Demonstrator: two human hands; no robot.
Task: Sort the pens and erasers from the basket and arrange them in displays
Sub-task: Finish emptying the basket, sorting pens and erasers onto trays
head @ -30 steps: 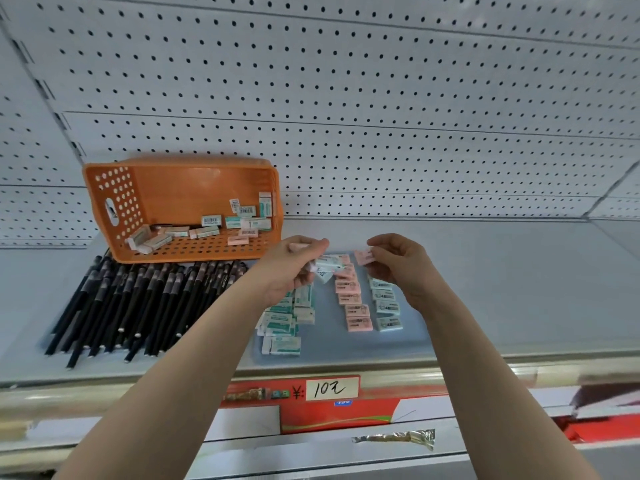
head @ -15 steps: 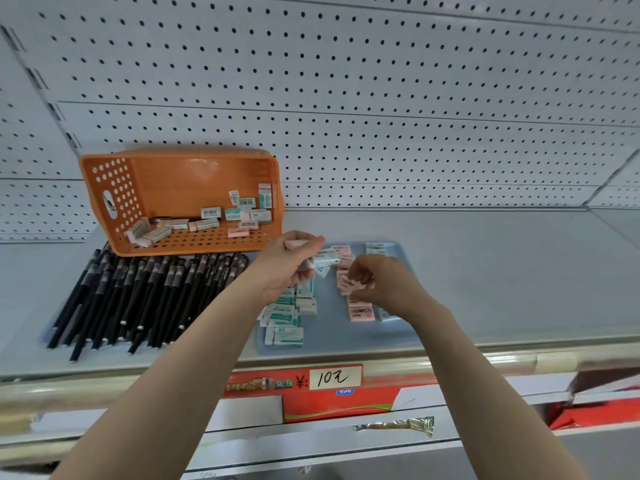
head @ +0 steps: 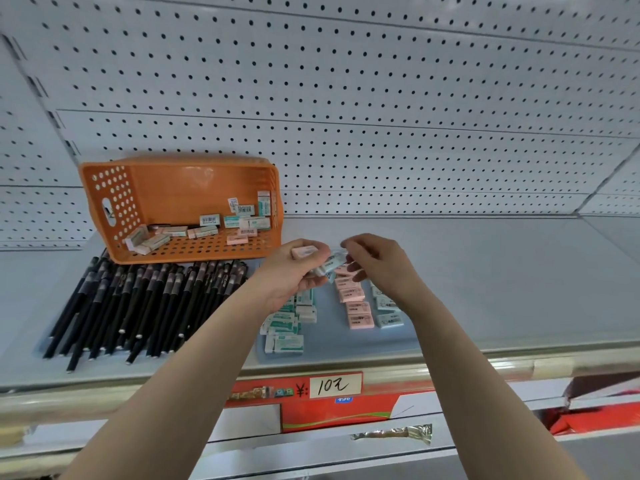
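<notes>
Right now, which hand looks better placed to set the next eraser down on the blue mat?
Probably the right hand. It hovers over the pink row and the light blue row on the blue mat, pinching at the light blue eraser. The left hand is busy holding a clutch of erasers.

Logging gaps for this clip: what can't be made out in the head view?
- Erasers in the left hand: count hidden by fingers.
- Blue eraser row: far end behind the right hand.
- Eraser labels in the basket: too small.
- Blue tray: left edge behind the forearm.
</notes>
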